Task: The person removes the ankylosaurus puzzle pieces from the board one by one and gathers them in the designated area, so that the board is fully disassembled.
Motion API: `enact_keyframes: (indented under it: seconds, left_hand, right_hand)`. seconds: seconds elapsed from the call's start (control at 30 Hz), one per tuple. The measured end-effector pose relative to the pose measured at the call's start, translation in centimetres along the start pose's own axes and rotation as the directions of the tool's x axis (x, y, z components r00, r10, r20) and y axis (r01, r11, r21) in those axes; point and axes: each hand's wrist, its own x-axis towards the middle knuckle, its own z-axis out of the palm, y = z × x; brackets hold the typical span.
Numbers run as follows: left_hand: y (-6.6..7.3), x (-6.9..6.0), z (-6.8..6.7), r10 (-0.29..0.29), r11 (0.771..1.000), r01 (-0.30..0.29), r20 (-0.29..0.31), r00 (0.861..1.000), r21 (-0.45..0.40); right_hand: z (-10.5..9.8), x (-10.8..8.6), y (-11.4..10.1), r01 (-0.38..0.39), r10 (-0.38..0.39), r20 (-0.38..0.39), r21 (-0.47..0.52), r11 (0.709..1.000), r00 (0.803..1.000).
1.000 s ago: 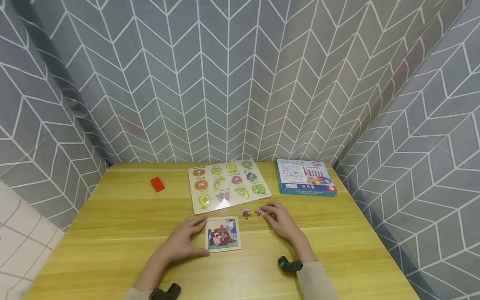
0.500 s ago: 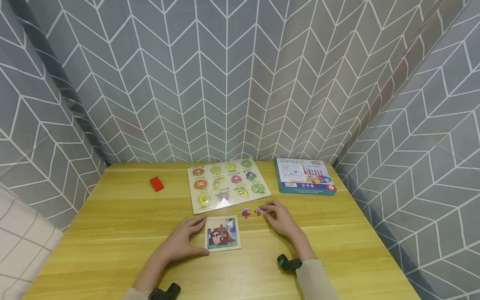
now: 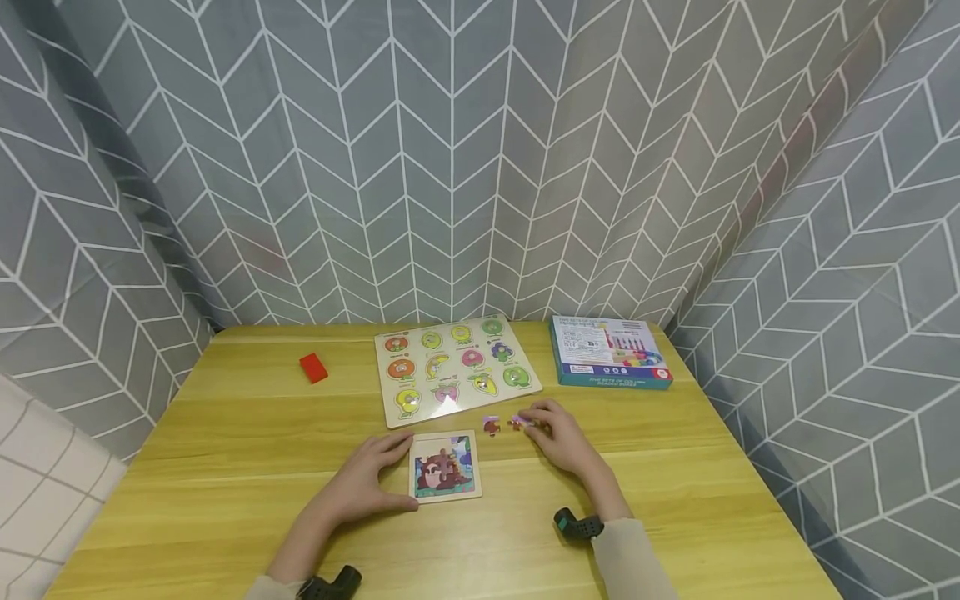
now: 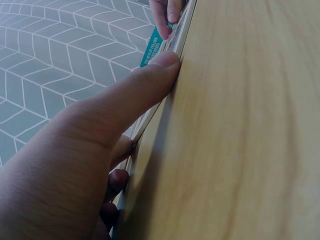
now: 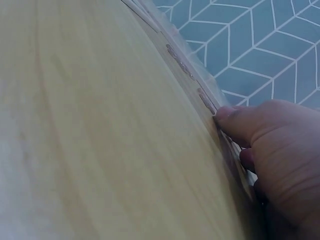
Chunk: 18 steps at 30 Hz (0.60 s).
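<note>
In the head view a small square puzzle board [image 3: 446, 497] lies flat with a picture of a brown figure partly filled in. My left hand [image 3: 363, 482] holds its left side, index finger at the far corner and thumb at the near corner; the left wrist view shows the thumb [image 4: 162, 67] against the board's edge. Right of the board, a loose brown and purple piece [image 3: 491, 426] lies on the table. Beside it, my right hand [image 3: 558, 437] pinches another piece [image 3: 516, 423] at its right end, thumb and fingertips low at the tabletop.
Behind the small board is a larger fruit puzzle board [image 3: 457, 360]. A teal and white box [image 3: 611, 354] lies at the back right, a red block [image 3: 313, 367] at the back left. Patterned curtains [image 3: 450, 167] surround the wooden table [image 3: 480, 558].
</note>
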Motion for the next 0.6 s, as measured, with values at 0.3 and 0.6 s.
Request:
enact_keyframes:
  seconds: [0.3, 0.6]
  left_hand:
    - [-0.1, -0.1, 0.1, -0.005, 1.0, 0.005, 0.002, 1.0, 0.003]
    - [0.0, 0.0, 0.0, -0.007, 1.0, 0.007, 0.004, 1.0, 0.01]
  right_hand:
    - [-0.1, -0.1, -2.7, 0.02, -0.012, -0.124, 0.061, 0.998, 0.992]
    - [3.2, 0.8, -7.9, 0.073, -0.075, 0.012, 0.111, 0.991, 0.997]
